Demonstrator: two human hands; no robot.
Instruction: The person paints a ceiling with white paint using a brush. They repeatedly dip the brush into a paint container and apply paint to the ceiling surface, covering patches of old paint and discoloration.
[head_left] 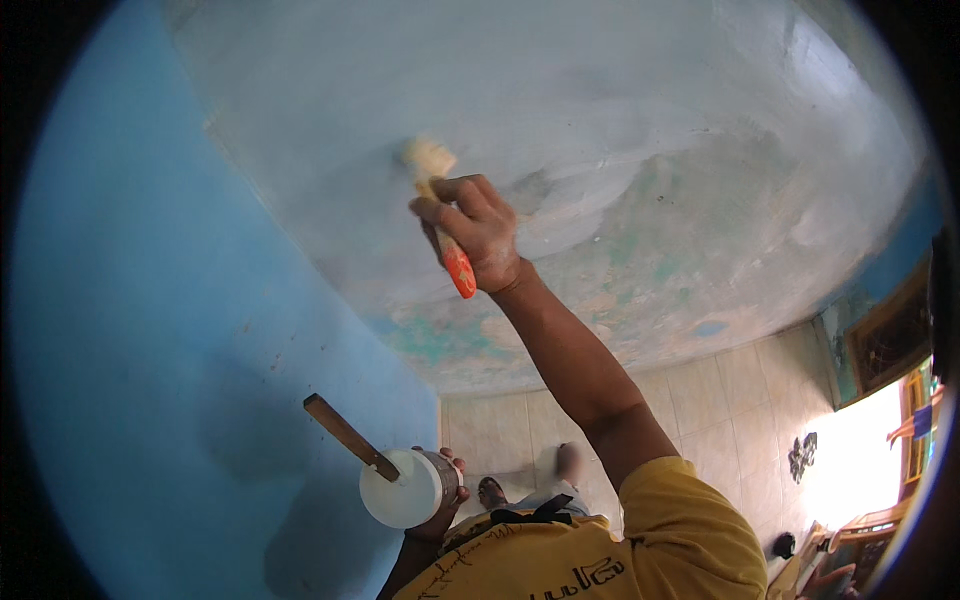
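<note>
My right hand is closed round a paintbrush with an orange, paint-spotted handle. Its pale bristles are blurred and lie at the grey-white patchy wall in front of me. Low on the left, my left hand wraps round the side of a tub of white paint; part of that hand is hidden behind the tub. A flat wooden stick stands tilted in the paint, its upper end leaning out over the rim toward the left.
A blue wall meets the patchy one in a corner on my left. Beige floor tiles lie below, with my feet on them. At the far right are a brown-framed window, a bright doorway and wooden furniture.
</note>
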